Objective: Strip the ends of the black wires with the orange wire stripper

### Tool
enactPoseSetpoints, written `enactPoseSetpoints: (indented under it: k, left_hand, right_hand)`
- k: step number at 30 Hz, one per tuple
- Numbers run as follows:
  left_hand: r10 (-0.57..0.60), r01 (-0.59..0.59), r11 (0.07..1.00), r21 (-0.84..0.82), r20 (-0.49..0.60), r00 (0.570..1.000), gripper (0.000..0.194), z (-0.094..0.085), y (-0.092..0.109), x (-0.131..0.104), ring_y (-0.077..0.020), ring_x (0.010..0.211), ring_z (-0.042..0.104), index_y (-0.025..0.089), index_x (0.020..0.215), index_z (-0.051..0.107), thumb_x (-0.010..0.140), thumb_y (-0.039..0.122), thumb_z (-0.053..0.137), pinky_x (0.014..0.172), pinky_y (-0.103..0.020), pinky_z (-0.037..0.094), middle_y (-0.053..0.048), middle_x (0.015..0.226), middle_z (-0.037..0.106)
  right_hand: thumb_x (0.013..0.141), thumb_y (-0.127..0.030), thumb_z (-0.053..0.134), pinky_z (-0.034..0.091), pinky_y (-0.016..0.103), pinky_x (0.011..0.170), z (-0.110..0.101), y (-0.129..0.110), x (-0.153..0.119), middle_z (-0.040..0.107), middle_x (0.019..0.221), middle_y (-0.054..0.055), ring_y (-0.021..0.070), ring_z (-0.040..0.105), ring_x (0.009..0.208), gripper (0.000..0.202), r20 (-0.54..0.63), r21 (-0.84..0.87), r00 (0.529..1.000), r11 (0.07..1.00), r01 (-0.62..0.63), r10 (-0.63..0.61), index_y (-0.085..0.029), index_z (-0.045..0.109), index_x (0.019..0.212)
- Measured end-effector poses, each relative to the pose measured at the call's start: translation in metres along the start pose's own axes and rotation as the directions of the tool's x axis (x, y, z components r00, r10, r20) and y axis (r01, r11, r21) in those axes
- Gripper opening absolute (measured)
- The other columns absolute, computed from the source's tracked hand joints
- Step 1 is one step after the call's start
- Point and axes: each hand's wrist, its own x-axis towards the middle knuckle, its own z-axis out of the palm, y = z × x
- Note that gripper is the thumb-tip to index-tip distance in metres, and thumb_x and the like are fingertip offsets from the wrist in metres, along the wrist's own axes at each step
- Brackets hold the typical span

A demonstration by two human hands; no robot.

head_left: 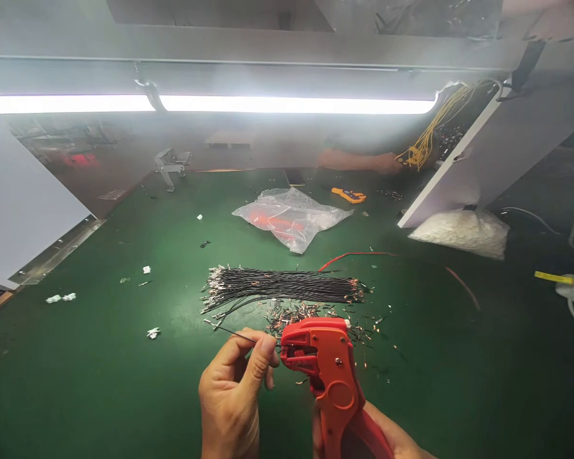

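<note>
Between thumb and fingers, my left hand [236, 395] pinches a thin black wire [232, 330]. A silvery terminal sits at the wire's far left end, and its other end points into the jaws of a red wire stripper [328, 360]. My right hand [387, 433] is wrapped round the stripper's handles, with most of its fingers hidden behind the tool. Just beyond lies a bundle of black wires [282, 285], terminals at the left and bare copper at the right. A heap of short insulation and copper scraps [294, 313] lies between bundle and stripper.
A clear plastic bag [291, 217] with red contents lies behind the bundle. Farther back are yellow-orange pliers [349, 195] and another person's arm [358, 161] near yellow wires [421, 150]. A bag of white parts [459, 233] sits by the right panel. White bits [153, 333] dot the green tabletop.
</note>
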Motion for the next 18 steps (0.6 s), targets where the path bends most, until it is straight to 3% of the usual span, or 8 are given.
enactPoseSetpoints:
  k: [9, 18]
  left_hand:
    - [0.031, -0.031, 0.999, 0.037, -0.002, 1.000, 0.033, -0.002, -0.002, -0.002, -0.0082, 0.052, 0.049, 0.017, 0.063, 0.070, 0.071, 0.046, 0.083, 0.049, -0.019, 0.041, 0.001, 0.062, 0.057]
    - [0.042, -0.042, 0.996, 0.076, 0.004, 0.999, 0.034, -0.003, -0.007, -0.002, -0.0084, 0.051, 0.049, 0.017, 0.063, 0.070, 0.073, 0.048, 0.081, 0.049, -0.020, 0.040, 0.001, 0.062, 0.056]
  right_hand:
    - [0.069, -0.037, 0.086, 0.044, 0.030, 0.073, -0.002, 0.001, 0.000, 0.056, 0.080, 0.001, 0.0144, 0.054, 0.071, 0.041, -0.028, -0.052, 0.999, 0.998, -0.020, 0.019, -0.016, 0.060, 0.094]
    - [0.071, -0.057, 0.082, 0.037, 0.029, 0.065, -0.009, 0.014, 0.001, 0.050, 0.078, 0.000, 0.0132, 0.046, 0.067, 0.053, -0.023, -0.144, 0.999, 0.989, 0.042, -0.046, -0.016, 0.058, 0.095]
